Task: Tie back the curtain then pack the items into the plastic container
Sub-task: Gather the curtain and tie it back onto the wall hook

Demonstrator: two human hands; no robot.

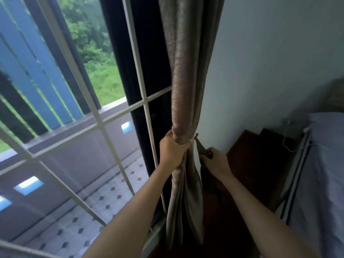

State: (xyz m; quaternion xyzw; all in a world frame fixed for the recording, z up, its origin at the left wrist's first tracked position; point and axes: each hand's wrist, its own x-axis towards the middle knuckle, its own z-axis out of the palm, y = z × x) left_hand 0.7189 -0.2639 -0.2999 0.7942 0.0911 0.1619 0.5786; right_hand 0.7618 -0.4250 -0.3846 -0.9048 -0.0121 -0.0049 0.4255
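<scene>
Bunching the curtain (186,101) into one thick roll, your left hand (172,149) wrapped it in a full fist, the smooth, sheeny taupe cloth falling in soft pleats below that grip. Just right of it, your right hand (216,161) pinched the narrow matching tie-back strap (202,148), hung from a small wall hook (196,135).

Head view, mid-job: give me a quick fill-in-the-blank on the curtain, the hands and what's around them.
1. The left hand is closed around the gathered ____.
2. The right hand holds the tieback strap that hangs from a hook on the ____.
3. The curtain hangs between the wall and the ____.
4. At the right edge stands a ____ with a pale sheet.

Missing words: curtain; wall; window; bed
</scene>
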